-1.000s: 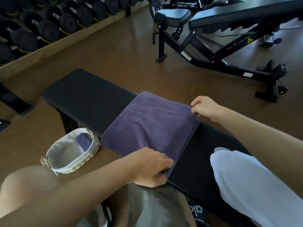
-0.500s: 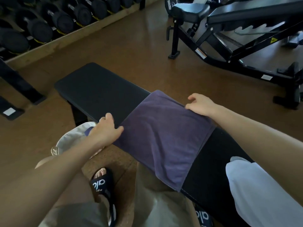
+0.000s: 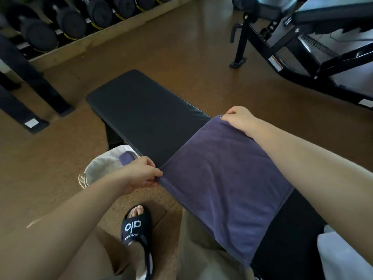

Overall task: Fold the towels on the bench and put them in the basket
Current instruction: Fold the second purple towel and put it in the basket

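One purple towel (image 3: 126, 157) already lies in the lined wicker basket (image 3: 96, 170). Both hands, left (image 3: 141, 174) and right (image 3: 239, 120), pinch corners of the half-folded purple terry towel (image 3: 224, 186) on the black padded counter (image 3: 149, 116); a white towel (image 3: 343, 257) waits.

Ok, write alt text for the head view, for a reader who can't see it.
A person's left hand and right hand pinch two corners of a purple towel lying across a black bench. A lined basket on the floor holds another purple towel; something white lies at the bench's right end.
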